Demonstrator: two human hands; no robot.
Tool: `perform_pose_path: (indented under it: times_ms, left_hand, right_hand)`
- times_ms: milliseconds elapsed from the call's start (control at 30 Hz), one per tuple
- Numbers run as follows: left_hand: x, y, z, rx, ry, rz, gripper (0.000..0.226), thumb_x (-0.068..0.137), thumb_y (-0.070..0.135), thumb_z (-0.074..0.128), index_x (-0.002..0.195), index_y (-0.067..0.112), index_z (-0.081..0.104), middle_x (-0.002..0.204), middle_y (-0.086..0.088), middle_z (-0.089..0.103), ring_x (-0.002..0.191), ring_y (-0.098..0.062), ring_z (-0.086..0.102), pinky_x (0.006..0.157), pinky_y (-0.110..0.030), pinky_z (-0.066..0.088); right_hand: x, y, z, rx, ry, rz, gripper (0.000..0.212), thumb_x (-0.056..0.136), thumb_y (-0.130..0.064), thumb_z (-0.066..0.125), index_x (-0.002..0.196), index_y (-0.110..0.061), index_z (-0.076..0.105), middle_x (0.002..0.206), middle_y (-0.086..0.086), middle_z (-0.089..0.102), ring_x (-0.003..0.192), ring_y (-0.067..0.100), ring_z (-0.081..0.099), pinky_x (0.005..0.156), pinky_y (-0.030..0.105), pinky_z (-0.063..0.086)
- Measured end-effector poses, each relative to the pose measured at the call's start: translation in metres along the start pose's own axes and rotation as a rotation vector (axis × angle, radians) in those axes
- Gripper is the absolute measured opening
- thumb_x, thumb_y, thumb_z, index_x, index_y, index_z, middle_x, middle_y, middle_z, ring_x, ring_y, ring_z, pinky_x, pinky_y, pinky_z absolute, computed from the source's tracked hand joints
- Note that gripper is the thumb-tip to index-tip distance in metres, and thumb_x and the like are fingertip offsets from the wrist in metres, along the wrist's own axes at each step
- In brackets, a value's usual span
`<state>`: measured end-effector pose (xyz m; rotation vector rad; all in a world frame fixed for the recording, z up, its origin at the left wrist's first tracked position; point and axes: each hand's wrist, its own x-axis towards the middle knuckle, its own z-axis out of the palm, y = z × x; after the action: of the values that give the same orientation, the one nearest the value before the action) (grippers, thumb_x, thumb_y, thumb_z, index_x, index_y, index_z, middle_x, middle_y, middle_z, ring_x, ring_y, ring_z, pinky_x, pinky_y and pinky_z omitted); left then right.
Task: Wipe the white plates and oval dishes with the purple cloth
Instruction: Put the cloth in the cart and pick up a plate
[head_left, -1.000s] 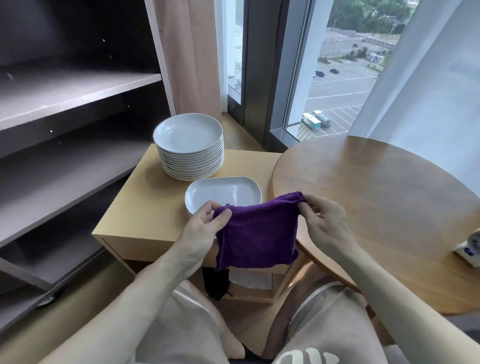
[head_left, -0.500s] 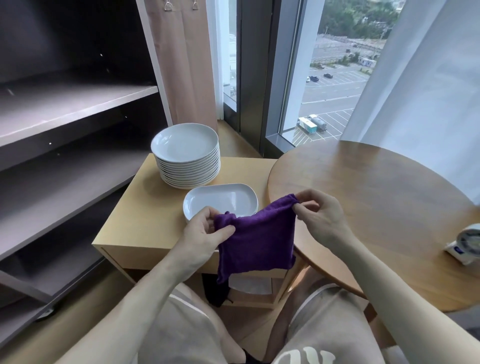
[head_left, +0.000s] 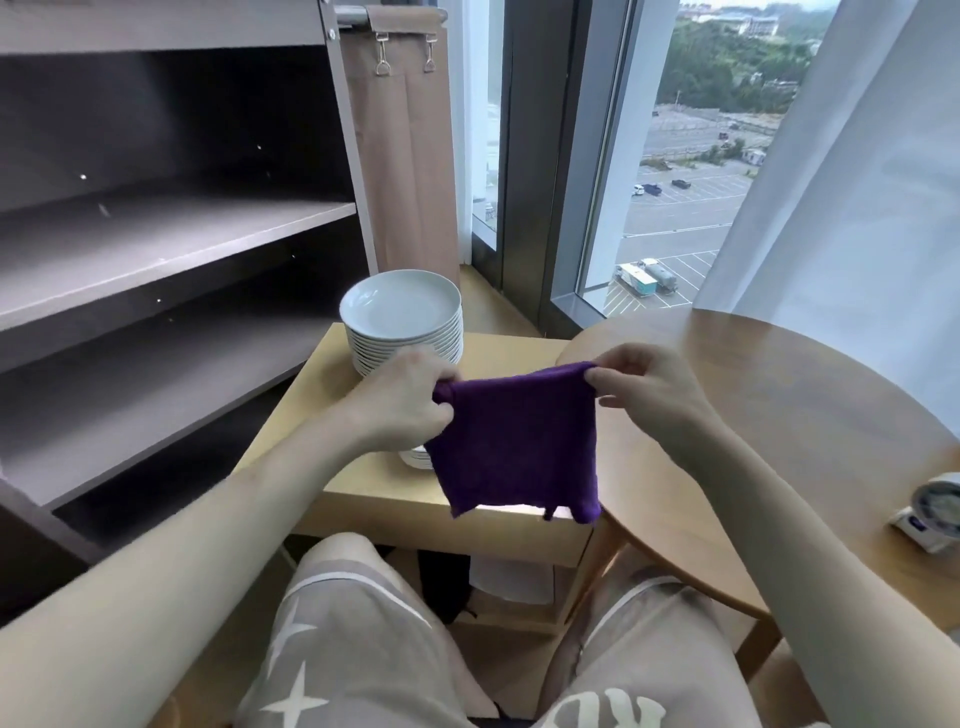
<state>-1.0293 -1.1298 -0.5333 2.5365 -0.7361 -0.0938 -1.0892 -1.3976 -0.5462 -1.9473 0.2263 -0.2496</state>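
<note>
The left grip (head_left: 410, 410) & right grip (head_left: 644, 395) are each pinching a top corner of the purple cloth (head_left: 514, 447), clamped on it, holding it spread in the air above the small counter (head_left: 509, 345). Cloth is hanging in front of the oval dish (head_left: 415, 458), hiding most of it. The plate stack (head_left: 402, 317) is sitting at the counter's far left.

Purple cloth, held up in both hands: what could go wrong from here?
1. The purple cloth hangs in front of the oval dishes, hiding all but an edge; lowering it blind might knock them.
2. The left hand sits close by the tall stack of plates near the corner of the side table; a careless sweep could nudge it.
</note>
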Motion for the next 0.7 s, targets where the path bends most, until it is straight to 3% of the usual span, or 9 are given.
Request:
perform_pose_path:
  times_ms: [100,200,300,400,467,567,633,700]
  left_hand:
    - [0.008,0.001,-0.023,-0.230,-0.017,-0.040,0.029,0.094,0.004,0.054,0.077,0.023,0.066,0.089,0.005,0.056,0.082,-0.012,0.054,0.070,-0.022,0.045]
    - [0.011,0.004,-0.031,-0.306,-0.070,-0.056,0.029,0.101,0.003,0.053,0.084,0.021,0.070,0.077,0.004,0.061,0.073,-0.016,0.060,0.065,-0.021,0.050]
    - [0.017,0.006,-0.036,-0.517,0.011,-0.095,0.018,0.102,0.004,0.055,0.106,0.005,0.072,0.094,-0.010,0.070,0.086,-0.021,0.064,0.081,-0.033,0.051]
    - [0.022,0.012,-0.040,-0.642,0.041,-0.115,0.022,0.101,0.002,0.052,0.113,-0.006,0.069,0.109,-0.023,0.071,0.096,-0.028,0.062,0.093,-0.041,0.045]
    - [0.024,0.015,-0.042,-0.746,0.061,-0.127,0.028,0.100,0.001,0.049,0.120,-0.009,0.066,0.121,-0.032,0.066,0.101,-0.032,0.062,0.095,-0.044,0.043]
    - [0.027,0.012,-0.048,-0.906,0.100,-0.139,0.033,0.099,0.002,0.046,0.124,-0.003,0.067,0.124,-0.033,0.065,0.105,-0.038,0.060,0.092,-0.045,0.043]
    - [0.030,0.009,-0.050,-1.013,0.145,-0.164,0.029,0.099,0.006,0.047,0.115,-0.002,0.070,0.108,-0.028,0.067,0.095,-0.036,0.058,0.078,-0.039,0.043]
    - [0.035,0.005,-0.048,-1.125,0.159,-0.197,0.025,0.099,0.011,0.048,0.100,0.007,0.073,0.091,-0.014,0.068,0.082,-0.028,0.061,0.066,-0.031,0.045]
  right_hand:
    - [-0.001,-0.011,-0.004,0.288,-0.022,-0.010,0.014,0.098,-0.002,0.064,0.086,-0.009,0.068,0.085,0.008,0.072,0.082,0.023,0.069,0.084,0.044,0.058]
    - [0.000,-0.016,-0.003,0.276,0.048,-0.079,0.016,0.099,-0.001,0.062,0.087,-0.010,0.067,0.084,0.007,0.070,0.080,0.019,0.065,0.081,0.043,0.056]
    - [0.003,-0.023,-0.008,0.269,0.083,-0.111,0.019,0.102,-0.006,0.060,0.086,-0.016,0.067,0.083,0.001,0.068,0.081,0.016,0.063,0.082,0.045,0.057]
    - [0.010,-0.031,-0.015,0.160,0.055,-0.101,0.010,0.104,-0.011,0.059,0.097,-0.009,0.066,0.096,0.010,0.067,0.092,0.023,0.061,0.101,0.057,0.052]
    - [0.012,-0.038,-0.017,0.157,0.017,-0.100,0.010,0.105,-0.012,0.057,0.099,-0.008,0.064,0.097,0.011,0.066,0.091,0.024,0.062,0.099,0.060,0.052]
    - [0.012,-0.047,-0.020,0.141,0.007,-0.176,0.011,0.104,-0.015,0.059,0.095,-0.011,0.062,0.090,0.007,0.066,0.086,0.022,0.062,0.087,0.056,0.056]
    - [0.016,-0.051,-0.019,0.213,0.029,-0.237,0.012,0.104,-0.019,0.061,0.093,-0.013,0.064,0.084,0.002,0.065,0.080,0.018,0.059,0.074,0.046,0.055]
    - [0.023,-0.054,-0.015,0.396,-0.025,-0.174,0.015,0.104,-0.027,0.061,0.094,-0.017,0.065,0.080,-0.001,0.061,0.075,0.015,0.055,0.068,0.035,0.047]
